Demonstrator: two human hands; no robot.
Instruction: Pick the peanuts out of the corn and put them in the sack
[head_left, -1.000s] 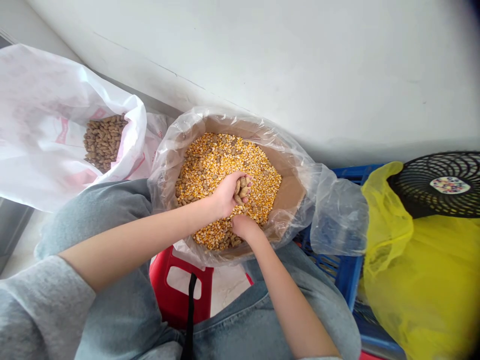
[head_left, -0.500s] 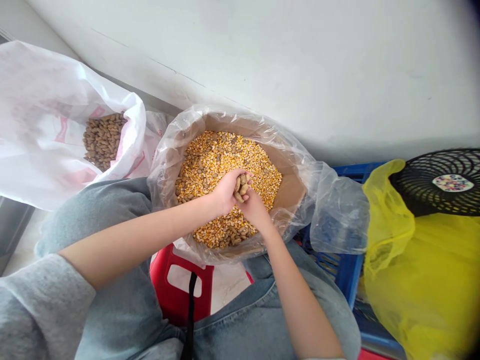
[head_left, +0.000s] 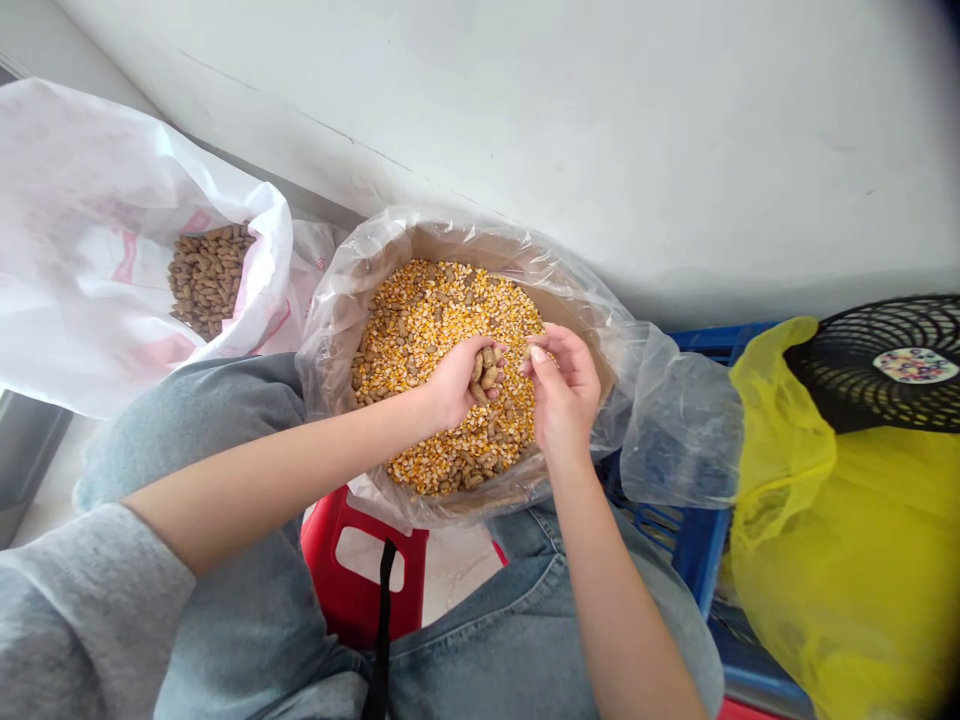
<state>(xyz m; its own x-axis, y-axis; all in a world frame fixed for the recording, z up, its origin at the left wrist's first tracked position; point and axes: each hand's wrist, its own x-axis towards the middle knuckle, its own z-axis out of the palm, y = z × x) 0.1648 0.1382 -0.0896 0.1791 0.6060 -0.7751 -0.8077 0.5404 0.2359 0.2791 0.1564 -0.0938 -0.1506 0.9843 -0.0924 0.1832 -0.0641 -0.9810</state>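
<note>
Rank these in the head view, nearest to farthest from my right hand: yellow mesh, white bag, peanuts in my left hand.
From your right hand:
1. Peanuts in your left hand, just to its left.
2. Yellow mesh, off to its right.
3. White bag, at far left, past the corn.

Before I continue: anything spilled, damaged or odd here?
Brown in-shell peanuts lie scattered among yellow corn kernels inside the clear plastic bag, an odd mixture. A thin dark line, perhaps a crack, mars the white wall.
</note>
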